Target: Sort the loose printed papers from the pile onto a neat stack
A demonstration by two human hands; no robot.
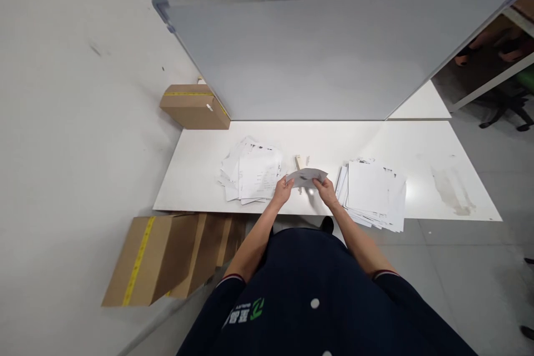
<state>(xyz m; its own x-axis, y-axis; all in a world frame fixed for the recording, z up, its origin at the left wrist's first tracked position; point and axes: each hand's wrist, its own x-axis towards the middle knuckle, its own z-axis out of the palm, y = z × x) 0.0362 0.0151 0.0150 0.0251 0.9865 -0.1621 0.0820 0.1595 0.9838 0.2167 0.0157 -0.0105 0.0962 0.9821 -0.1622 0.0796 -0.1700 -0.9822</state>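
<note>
Both my hands grip a sheet of paper [307, 174] above the white table, its top edge bowed upward. My left hand [282, 191] pinches the sheet's left end, and my right hand [325, 189] pinches the right end. Just beyond the sheet lies a small pale, stick-like object [297, 162] whose kind I cannot make out. To the left of my left hand is a loose pile of printed papers [259, 172]. A thicker, fanned stack of papers [369, 189] lies right of my right hand and overhangs the front edge.
A whiteboard [287, 55] stands along the back of the white table [421, 167]. One cardboard box [196, 108] sits at the back left corner. More cardboard boxes [161, 256] stand below at the left, by the wall. An office chair [507, 105] is at the far right.
</note>
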